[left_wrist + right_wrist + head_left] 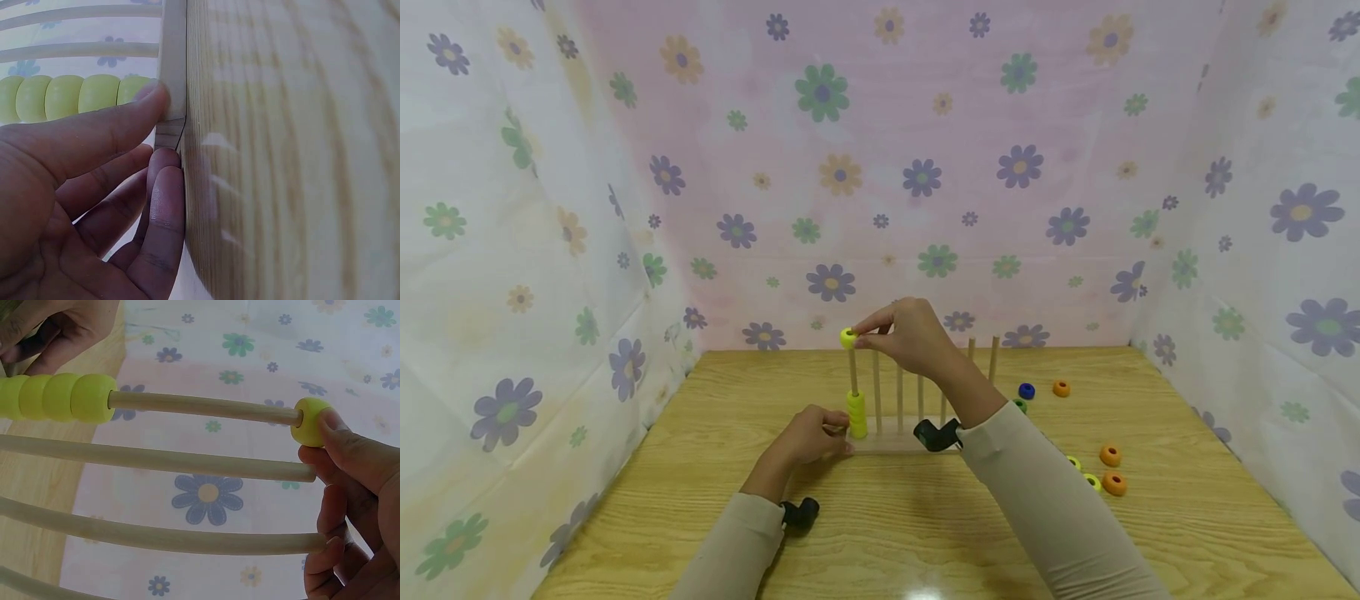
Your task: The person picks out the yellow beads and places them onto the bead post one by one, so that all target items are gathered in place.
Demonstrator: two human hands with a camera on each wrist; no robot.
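My right hand point(917, 337) pinches a yellow bead point(310, 430) between thumb and fingers. This bead sits on the tip of the leftmost peg point(200, 405) of a wooden peg rack, and the peg's end is inside its hole. Lower on that peg, several yellow beads point(857, 415) are stacked against one another. At the rack's left end, my left hand point(808, 435) holds the wooden base point(173, 69), thumb on its face beside the lowest bead and fingers around the end. Bare pegs point(162, 531) stand in a row to the right, partly behind my right hand.
Loose beads lie right of the rack: a blue bead point(1027, 391), a green bead point(1019, 406) partly behind my sleeve, orange beads point(1110, 455) and yellow beads point(1092, 482). Flowered cloth point(880, 167) encloses the wooden table point(865, 533) at the back and both sides.
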